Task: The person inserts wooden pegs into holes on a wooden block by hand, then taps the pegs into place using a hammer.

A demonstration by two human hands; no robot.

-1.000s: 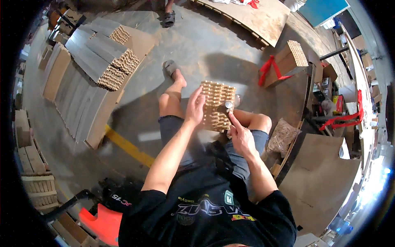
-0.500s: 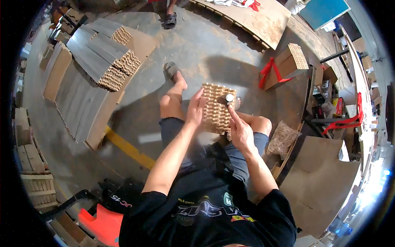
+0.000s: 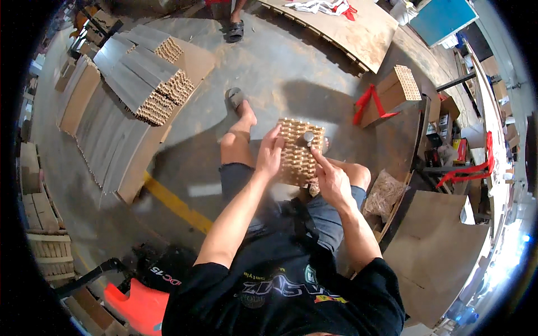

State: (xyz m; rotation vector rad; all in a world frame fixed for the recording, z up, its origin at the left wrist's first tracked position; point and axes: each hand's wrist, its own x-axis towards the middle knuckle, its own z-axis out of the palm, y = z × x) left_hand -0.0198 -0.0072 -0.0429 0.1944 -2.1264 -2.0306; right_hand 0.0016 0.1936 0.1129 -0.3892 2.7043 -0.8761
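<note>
My left hand (image 3: 270, 152) lies along the left edge of a golden-brown block (image 3: 298, 162) covered in rows of small pale knobs, held between my knees. Its fingers are wrapped over that edge. In my right hand (image 3: 332, 180) is what looks like a hammer (image 3: 309, 136), its round silver head over the upper right part of the block. My right index finger stretches toward the head; the other fingers are curled in. The handle is mostly hidden by the hand. Whether the head touches the knobs, I cannot tell.
Left of me, stacked grey strips with wavy ends (image 3: 140, 67) lie on cardboard. A brown box-like block with a dotted top (image 3: 406, 84) and a red strap (image 3: 370, 105) stands ahead right. Beside my right knee is a bag of tan strands (image 3: 384, 193). Someone's sandalled foot (image 3: 235, 32) is ahead.
The hammer head has shifted slightly left and down over the block, and its face is tilted differently. My left hand keeps its hold on the block's edge.
</note>
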